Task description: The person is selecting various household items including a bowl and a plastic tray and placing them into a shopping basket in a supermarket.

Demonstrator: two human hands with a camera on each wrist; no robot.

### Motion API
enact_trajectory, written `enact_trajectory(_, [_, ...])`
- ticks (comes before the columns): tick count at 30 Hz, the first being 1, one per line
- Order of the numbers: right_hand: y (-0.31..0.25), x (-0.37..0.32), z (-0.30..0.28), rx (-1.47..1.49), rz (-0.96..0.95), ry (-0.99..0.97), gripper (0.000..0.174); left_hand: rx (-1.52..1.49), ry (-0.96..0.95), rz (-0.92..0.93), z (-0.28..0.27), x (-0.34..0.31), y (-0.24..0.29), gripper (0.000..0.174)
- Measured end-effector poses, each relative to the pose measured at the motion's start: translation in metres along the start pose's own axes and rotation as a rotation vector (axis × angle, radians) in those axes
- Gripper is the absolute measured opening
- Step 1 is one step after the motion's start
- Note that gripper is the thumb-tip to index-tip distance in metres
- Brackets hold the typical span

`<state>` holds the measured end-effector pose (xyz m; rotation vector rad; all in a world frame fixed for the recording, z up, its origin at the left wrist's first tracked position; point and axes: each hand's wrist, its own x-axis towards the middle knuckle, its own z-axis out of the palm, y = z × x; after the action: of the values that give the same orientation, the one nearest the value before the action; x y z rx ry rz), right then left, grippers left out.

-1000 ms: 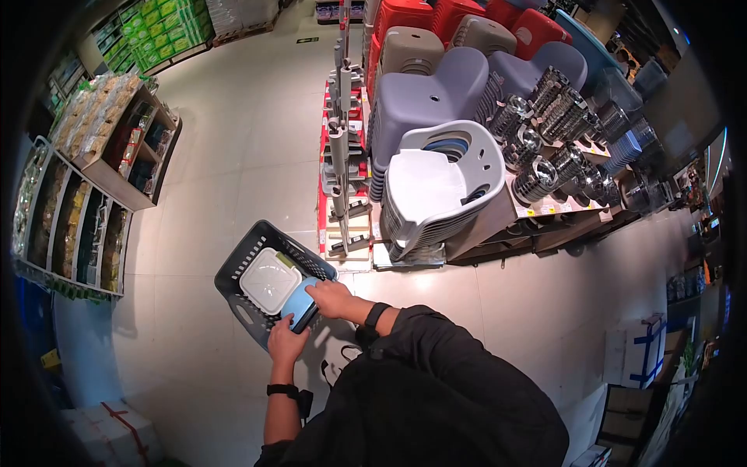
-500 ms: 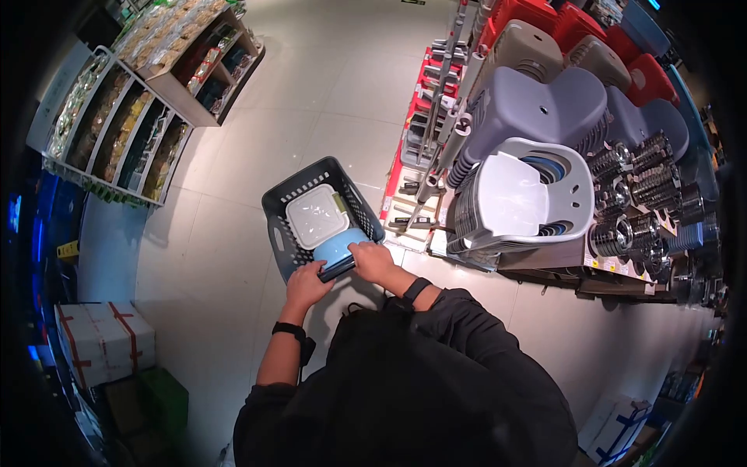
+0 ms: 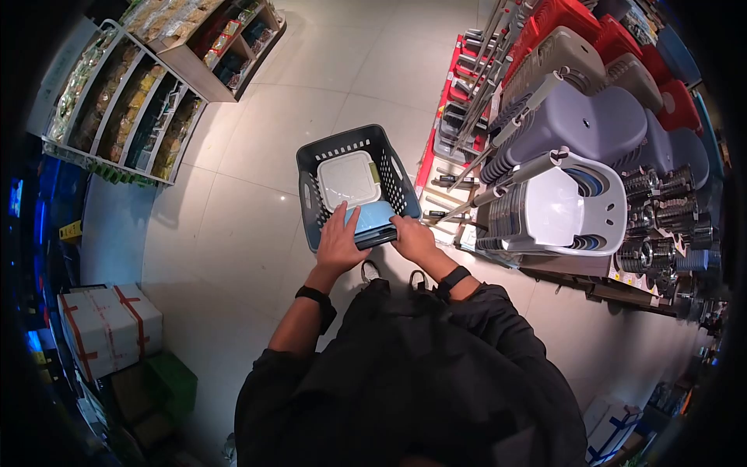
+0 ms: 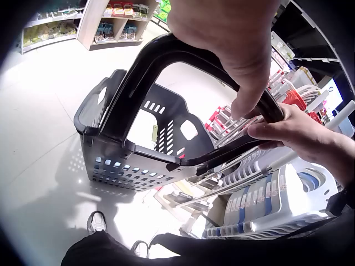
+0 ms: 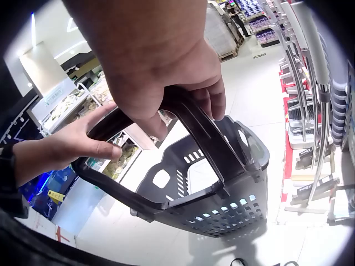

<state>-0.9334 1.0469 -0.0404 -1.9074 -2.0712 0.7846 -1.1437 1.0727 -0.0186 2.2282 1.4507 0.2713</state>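
Observation:
A dark grey basket (image 3: 306,204) with slotted sides is in front of the body, its black handle (image 5: 209,145) raised. Inside are a white lidded container (image 3: 342,180) with a green clasp and a light blue item (image 3: 373,215) that the handle partly covers. My right hand (image 3: 415,240) grips the handle at its right part, fingers curled round it in the right wrist view. On the left part rests my left hand (image 3: 339,243), fingers spread and fairly straight; the right wrist view shows the handle between this hand's (image 5: 69,145) thumb and forefinger.
To the right stand stacked white stools (image 3: 554,208), purple stools (image 3: 595,121) and a rack of long-handled tools (image 3: 447,183). Shelves of packaged goods (image 3: 117,101) are at the upper left, a taped white box (image 3: 111,327) at the lower left. Two shoes (image 3: 370,271) show below the basket.
The basket and both hands have moved right and up in the head view as the view turned. My left fingers, bent over the handle before, are now straighter and spread.

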Motion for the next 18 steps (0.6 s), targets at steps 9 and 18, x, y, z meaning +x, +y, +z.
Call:
enact_trajectory(9, [-0.021,0.038,0.004,-0.009,0.111,0.009,0.042,0.008,-0.007,0.114,-0.018,0.043,-0.045,0.097])
enact_trajectory(18, [-0.029,0.076,0.008,-0.01,0.117,0.128,0.026,0.084,-0.008,0.178,-0.033,0.084,-0.062,0.1])
